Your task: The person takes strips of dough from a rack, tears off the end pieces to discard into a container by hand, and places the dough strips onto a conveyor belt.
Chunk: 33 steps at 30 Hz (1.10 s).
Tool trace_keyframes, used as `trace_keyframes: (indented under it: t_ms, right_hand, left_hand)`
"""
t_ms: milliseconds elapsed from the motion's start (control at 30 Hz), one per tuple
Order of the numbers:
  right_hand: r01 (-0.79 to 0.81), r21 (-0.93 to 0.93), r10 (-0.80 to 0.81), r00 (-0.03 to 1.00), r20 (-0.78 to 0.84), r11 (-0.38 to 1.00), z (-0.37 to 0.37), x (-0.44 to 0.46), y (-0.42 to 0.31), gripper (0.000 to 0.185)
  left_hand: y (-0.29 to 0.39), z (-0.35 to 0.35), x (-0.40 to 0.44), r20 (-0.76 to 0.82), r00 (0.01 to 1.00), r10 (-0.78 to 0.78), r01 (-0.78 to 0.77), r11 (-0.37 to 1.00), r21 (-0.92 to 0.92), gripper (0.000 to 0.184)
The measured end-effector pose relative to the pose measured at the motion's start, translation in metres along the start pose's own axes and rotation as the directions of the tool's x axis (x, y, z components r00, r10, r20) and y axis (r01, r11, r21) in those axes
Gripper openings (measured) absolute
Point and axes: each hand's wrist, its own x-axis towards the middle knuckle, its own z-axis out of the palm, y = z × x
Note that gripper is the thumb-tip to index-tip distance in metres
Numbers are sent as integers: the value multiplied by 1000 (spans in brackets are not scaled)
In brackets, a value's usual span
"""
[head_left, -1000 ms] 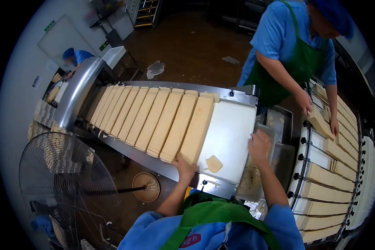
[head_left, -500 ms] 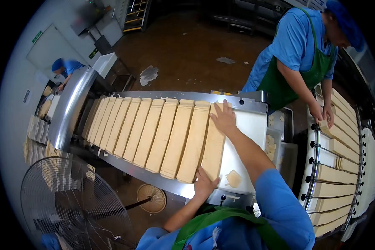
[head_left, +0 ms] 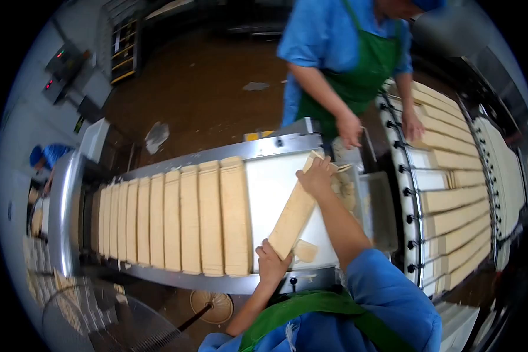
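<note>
A long pale dough strip (head_left: 294,216), apparently layered, lies slanted between my hands over the white conveyor belt (head_left: 268,185). My left hand (head_left: 271,265) grips its near end, with the fingers round the edge. At the far end my right hand (head_left: 317,177) is closed over the strip. A small loose dough scrap (head_left: 305,251) rests on the belt beside the near end. To the left, a row of similar dough strips (head_left: 236,217) lies crosswise on the conveyor. Whether the held strip still touches the belt I cannot tell.
Bins (head_left: 376,205) stand past the conveyor's right end, with dough scraps (head_left: 345,193) near my right hand. A co-worker (head_left: 358,70) bends over a second conveyor (head_left: 413,234) carrying more strips. A fan (head_left: 111,320) is at lower left.
The strip at the row's right end has come away from the others, moving right and turning aslant in both hands. My view has shifted right. The co-worker's hands have moved apart.
</note>
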Motion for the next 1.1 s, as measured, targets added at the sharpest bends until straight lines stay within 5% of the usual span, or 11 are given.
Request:
trace_keyframes:
  t_ms: [33, 100, 167, 267, 433, 533, 700, 767, 800, 900, 1100]
  right_hand:
    - [101, 65, -86, 975, -204, 993, 8, 2, 30, 82]
    - [24, 72, -3, 960, -281, 997, -6, -1, 56, 86]
    - [-217, 256, 258, 956, -137, 942, -36, -10, 78, 85]
    - [-168, 559, 346, 910, -230, 812, -71, -25, 139, 75]
    - [-41, 693, 454, 783, -426, 720, -148, -45, 229, 73]
    - [-37, 644, 492, 678, -546, 764, -183, -30, 291, 74]
    - [-151, 669, 585, 645, -492, 728, -234, 7, 365, 66]
    - [-332, 488, 549, 725, -415, 807, -248, 24, 398, 55]
    - [-367, 212, 423, 807, -412, 906, -244, 46, 424, 49]
    - [-435, 94, 434, 806, -401, 895, -248, 59, 460, 43]
    - [-463, 111, 474, 833, -286, 880, -271, 83, 504, 53]
  left_hand:
    - [10, 1, 2, 33, 999, -19, 19, 1000, -13, 89]
    - [27, 8, 5, -16, 999, 27, -27, 1000, -2, 83]
    - [45, 15, 8, -103, 987, 127, -127, 992, 6, 80]
    - [78, 36, 8, -144, 967, 210, -225, 970, -96, 79]
    - [153, 80, 10, -187, 911, 366, -392, 911, -125, 77]
    - [213, 102, 8, -253, 848, 466, -517, 834, -195, 78]
    - [281, 133, 29, -221, 680, 699, -731, 670, -128, 68]
    - [301, 145, 48, -123, 626, 770, -779, 612, -134, 59]
    - [312, 149, 56, -127, 598, 792, -802, 590, -93, 54]
    - [335, 155, 79, 50, 616, 786, -736, 598, -318, 55]
    - [350, 179, 94, 150, 626, 765, -684, 632, -365, 53]
